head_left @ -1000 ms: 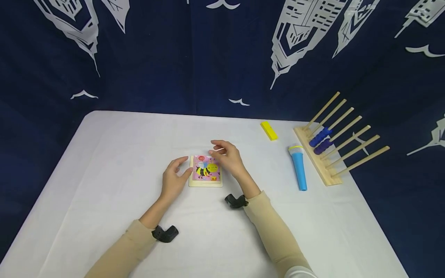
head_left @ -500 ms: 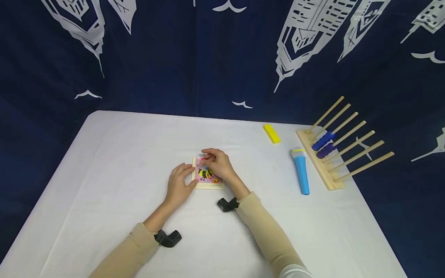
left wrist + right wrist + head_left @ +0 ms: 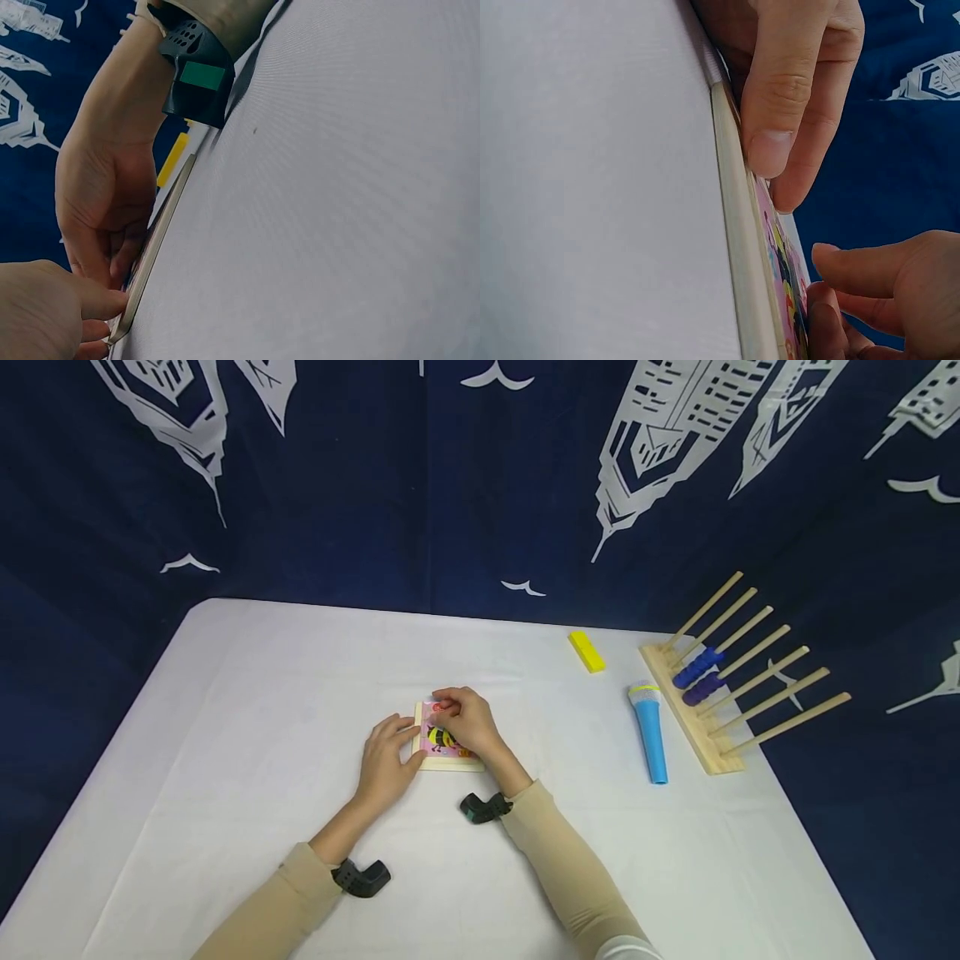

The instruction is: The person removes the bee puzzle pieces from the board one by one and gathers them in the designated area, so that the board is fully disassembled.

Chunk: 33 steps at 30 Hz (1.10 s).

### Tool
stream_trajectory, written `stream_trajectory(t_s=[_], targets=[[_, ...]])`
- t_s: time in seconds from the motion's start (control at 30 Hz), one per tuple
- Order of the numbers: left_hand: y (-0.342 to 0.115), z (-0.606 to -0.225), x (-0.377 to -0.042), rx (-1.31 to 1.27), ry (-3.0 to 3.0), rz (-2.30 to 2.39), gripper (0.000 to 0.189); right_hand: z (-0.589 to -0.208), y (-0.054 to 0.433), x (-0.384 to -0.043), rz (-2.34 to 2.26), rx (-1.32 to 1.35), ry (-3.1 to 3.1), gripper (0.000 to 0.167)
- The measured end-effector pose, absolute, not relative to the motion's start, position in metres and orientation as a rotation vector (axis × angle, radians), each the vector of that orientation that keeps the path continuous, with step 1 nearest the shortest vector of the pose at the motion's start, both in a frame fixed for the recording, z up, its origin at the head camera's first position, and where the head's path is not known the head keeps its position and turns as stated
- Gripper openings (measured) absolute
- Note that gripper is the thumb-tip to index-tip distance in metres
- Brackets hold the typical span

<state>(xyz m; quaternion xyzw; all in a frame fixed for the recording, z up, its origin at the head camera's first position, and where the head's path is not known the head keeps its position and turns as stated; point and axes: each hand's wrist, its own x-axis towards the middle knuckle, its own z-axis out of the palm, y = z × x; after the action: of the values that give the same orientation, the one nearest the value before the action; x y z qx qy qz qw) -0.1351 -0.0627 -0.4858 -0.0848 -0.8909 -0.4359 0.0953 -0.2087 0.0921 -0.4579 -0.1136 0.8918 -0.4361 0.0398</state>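
In the head view, a small square bee picture puzzle (image 3: 438, 739) in a pale wooden frame (image 3: 450, 765) lies on the white table. My left hand (image 3: 386, 764) grips its left side, the thumb at the near corner and the fingers further up the edge. The right hand (image 3: 472, 722) bends over the picture from the right and covers much of it. Seen from the right wrist, the fingers of this right hand (image 3: 900, 292) touch the picture face, while the left thumb (image 3: 772, 150) presses the frame's edge. Whether the right fingertips pinch a piece is hidden.
A yellow block (image 3: 587, 652) and a blue toy microphone (image 3: 649, 735) lie on the right of the white table (image 3: 225, 735). Beyond them stands a wooden peg rack (image 3: 690, 710) with blue and purple beads. A dark blue curtain (image 3: 337, 485) hangs behind the table.
The right hand has come down and left from the puzzle's upper right onto the picture. My left hand has closed in on the frame's left edge. The camera view has shifted slightly.
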Motion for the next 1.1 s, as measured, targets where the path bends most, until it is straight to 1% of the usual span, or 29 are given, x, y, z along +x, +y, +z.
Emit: stream_trajectory(t_s=[0.3, 0.63, 1.1], targets=[[-0.0642, -0.4824, -0.1335, -0.245, -2.632, -1.279, 0.040, -0.4603, 0.0891, -0.2091, -1.243, -0.432, 2.817, 0.032], [-0.0641, -0.4829, -0.1336, -0.263, -2.641, -1.279, 0.040, -0.4622, 0.0882, -0.2073, -1.147, -0.444, 2.884, 0.030], [-0.0643, -0.4845, -0.1340, -0.283, -2.638, -1.264, 0.040, -0.4605, 0.0892, -0.2054, -1.196, -0.480, 2.874, 0.028]])
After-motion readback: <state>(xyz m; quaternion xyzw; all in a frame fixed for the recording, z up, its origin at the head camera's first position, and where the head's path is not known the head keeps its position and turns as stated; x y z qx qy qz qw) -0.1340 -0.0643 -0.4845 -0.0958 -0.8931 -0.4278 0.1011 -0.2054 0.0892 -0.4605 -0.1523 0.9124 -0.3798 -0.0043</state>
